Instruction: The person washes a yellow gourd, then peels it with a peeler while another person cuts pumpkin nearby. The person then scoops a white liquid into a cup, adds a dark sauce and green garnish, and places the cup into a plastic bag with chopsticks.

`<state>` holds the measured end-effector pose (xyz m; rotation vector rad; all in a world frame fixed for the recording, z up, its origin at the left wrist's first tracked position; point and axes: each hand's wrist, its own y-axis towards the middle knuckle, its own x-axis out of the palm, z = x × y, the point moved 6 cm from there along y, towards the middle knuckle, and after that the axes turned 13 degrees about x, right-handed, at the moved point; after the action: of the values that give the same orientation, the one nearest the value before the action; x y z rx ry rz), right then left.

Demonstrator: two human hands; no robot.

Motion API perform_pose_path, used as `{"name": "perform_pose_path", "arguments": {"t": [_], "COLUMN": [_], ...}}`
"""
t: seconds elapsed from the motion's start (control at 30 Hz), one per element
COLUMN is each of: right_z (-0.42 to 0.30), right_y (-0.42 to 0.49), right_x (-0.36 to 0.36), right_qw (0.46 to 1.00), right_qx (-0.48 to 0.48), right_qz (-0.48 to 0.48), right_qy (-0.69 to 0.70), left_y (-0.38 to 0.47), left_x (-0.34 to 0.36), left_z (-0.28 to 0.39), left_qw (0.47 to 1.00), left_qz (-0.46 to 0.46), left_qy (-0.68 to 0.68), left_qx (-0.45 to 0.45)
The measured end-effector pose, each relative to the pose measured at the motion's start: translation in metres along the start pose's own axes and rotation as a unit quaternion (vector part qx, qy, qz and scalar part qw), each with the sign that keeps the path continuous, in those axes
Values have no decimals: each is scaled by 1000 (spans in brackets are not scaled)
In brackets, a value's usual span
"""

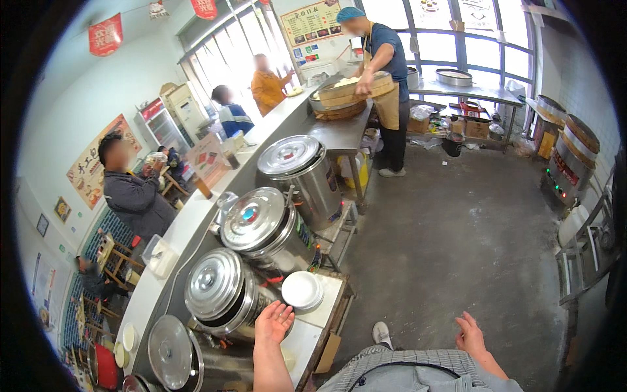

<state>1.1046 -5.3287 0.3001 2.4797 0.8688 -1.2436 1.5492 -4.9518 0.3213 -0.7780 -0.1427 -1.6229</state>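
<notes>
My left hand (pixel 274 321) reaches over the low side table, palm up and fingers spread, with nothing in it. Just beyond its fingertips stands a stack of white plates or shallow bowls (pixel 302 290), apart from the hand or barely touching; I cannot tell which. Close on its left is a steel soup pot with a domed lid (pixel 214 283) that sits askew, leaving a dark gap at the rim. My right hand (pixel 470 333) hangs empty beside my apron (pixel 416 372), above the floor, its fingers loosely apart.
Large lidded steel pots (pixel 254 220) line the white counter (pixel 196 206) on my left. Across the room a co-worker (pixel 387 63) handles a bamboo steamer (pixel 352 92) at a steel table (pixel 338 134). Customers stand beyond the counter. A metal rack (pixel 585 255) and steamer unit (pixel 570 166) stand right.
</notes>
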Motion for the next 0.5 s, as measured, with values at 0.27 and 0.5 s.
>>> {"name": "perform_pose_path", "arguments": {"t": [0.27, 0.5], "right_z": [-63, -71], "right_y": [165, 278], "right_x": [-9, -10], "right_qw": [999, 996], "right_qx": [8, 82], "right_qz": [36, 18], "right_qy": [-15, -22], "left_y": [159, 233], "left_x": [123, 241], "left_z": [-15, -21], "left_qw": [999, 988], "left_qz": [-29, -92], "left_qy": [13, -99], "left_qx": [-16, -73]}}
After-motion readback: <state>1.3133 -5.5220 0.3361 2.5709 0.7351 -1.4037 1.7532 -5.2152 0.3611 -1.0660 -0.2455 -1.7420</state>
